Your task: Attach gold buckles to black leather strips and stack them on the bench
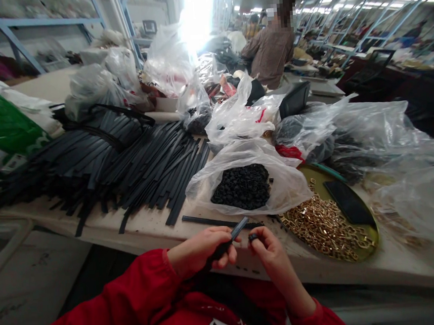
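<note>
My left hand [201, 252] is closed round a black strap [234, 232], whose end sticks up to the right. My right hand [268, 250] pinches a small black loop [252, 237] just beside that strap end. Both hands hover over the near table edge, in front of an open plastic bag of small black pieces [243, 186]. Another single black strap [214, 222] lies flat on the table ahead of my hands.
A big heap of black straps [120, 164] covers the table's left. A round tray [368, 251] of gold metal buckles with a black phone-like slab stands at right. Several plastic bags crowd the back. A person in brown stands beyond.
</note>
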{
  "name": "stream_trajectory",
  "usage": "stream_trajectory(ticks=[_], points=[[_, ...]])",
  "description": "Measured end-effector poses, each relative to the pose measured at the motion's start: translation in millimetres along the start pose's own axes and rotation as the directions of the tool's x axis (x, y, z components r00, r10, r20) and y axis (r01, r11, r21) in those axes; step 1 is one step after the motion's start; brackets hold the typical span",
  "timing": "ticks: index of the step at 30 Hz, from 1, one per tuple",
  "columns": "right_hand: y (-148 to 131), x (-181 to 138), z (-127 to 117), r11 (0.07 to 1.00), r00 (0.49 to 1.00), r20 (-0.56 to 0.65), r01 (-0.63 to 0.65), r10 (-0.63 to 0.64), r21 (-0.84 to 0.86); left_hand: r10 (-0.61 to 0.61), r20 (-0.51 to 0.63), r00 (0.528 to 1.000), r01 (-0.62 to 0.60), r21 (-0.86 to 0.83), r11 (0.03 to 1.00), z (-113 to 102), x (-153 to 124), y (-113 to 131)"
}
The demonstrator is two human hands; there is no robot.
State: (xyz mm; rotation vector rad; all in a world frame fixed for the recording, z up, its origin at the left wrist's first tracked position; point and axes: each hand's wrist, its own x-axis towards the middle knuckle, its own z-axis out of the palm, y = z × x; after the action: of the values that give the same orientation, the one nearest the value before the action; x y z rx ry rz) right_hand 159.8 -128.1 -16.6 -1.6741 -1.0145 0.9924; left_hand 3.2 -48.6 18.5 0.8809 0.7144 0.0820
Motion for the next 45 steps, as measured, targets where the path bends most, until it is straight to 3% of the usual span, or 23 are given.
stream_trajectory(ticks=[4,13,24,29,31,33,36,38,41,45], points=[[1.9,-3.7,-4.3,0.989,0.995,-0.005,-0.096,0.097,0.109,-0.038,0.006,0.999,0.038,-0.075,0.996,2.0,-1.7,-1.4],[13.7,-4.5,-7.8,0.984,0.989,-0.037,-0.14,0.145,0.11,-0.056,0.017,0.998,0.055,0.042,0.998,11.0,2.8,-5.2],[18.6,-7.2,-14.6,0.89,0.964,0.111,-0.265,0.24,0.372,-0.089,0.058,0.994,0.088,0.016,0.996,10.1,1.0,-4.1],[22.9,-7.0,-13.8,0.871,0.972,0.103,-0.237,0.213,0.431,-0.082,0.067,0.994,0.078,0.064,0.995,11.7,0.1,-4.3],[24.3,-6.5,-14.8,0.875,0.974,0.076,-0.224,0.212,0.429,-0.057,0.042,0.997,0.05,0.156,0.987,10.5,1.6,-7.3],[24.3,-6.1,-16.3,0.871,0.971,0.05,-0.231,0.233,0.434,0.044,-0.037,0.998,-0.028,0.369,0.929,8.4,3.7,-10.3],[22.3,-7.0,-17.4,0.826,0.961,0.026,-0.249,0.274,0.506,0.298,-0.143,0.944,-0.108,0.719,0.687,5.2,6.4,-13.1],[21.2,-8.5,-17.0,0.798,0.955,0.03,-0.264,0.296,0.542,0.386,-0.144,0.911,-0.108,0.82,0.562,4.1,7.5,-13.9],[22.4,-10.7,-15.2,0.805,0.952,0.027,-0.274,0.306,0.526,0.401,-0.125,0.908,-0.102,0.86,0.5,4.8,7.8,-15.1],[26.2,-10.9,-12.8,0.841,0.956,0.007,-0.262,0.294,0.474,0.382,-0.123,0.916,-0.103,0.848,0.52,8.3,6.6,-15.8]])
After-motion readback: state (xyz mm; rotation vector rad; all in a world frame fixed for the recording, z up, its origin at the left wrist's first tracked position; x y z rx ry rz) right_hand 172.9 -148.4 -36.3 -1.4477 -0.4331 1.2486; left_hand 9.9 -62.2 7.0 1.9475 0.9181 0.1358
